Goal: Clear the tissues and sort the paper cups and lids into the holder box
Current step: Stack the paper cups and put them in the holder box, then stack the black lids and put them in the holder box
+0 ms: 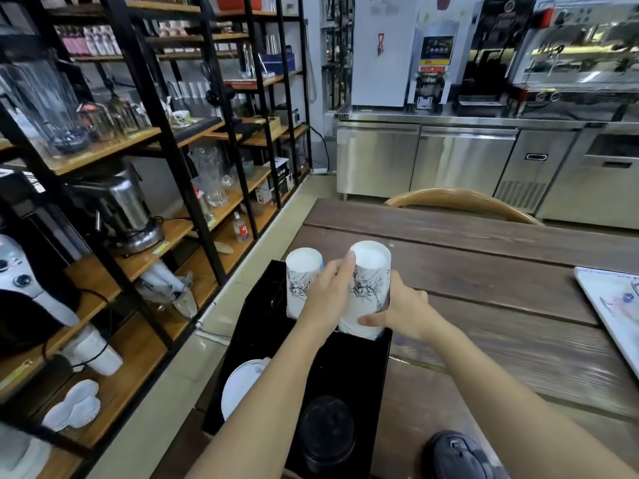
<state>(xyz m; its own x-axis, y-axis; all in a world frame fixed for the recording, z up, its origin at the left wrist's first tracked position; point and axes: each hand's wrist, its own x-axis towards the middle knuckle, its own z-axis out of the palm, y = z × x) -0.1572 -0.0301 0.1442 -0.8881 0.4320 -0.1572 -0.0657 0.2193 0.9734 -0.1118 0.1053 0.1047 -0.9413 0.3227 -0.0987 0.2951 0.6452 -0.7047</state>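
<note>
A black holder box (pixel 359 361) sits on the left end of the wooden table. Two stacks of white paper cups with black drawings stand upside down in its far slots. Both hands hold the right stack (pixel 370 285): my left hand (pixel 328 295) grips its left side with fingers reaching the top, and my right hand (pixel 397 312) wraps its lower right side. The left stack (pixel 301 278) stands untouched beside it. White lids (pixel 242 385) lean in a near-left slot. Black lids (pixel 326 433) fill the near-right slot. No tissues are in view.
The wooden table (pixel 484 271) stretches right, with a white tray (pixel 612 305) at its right edge and a dark rounded object (pixel 460 454) near me. A chair back (pixel 460 202) stands at the far side. Black shelving (pixel 138 202) lines the left; steel counters stand behind.
</note>
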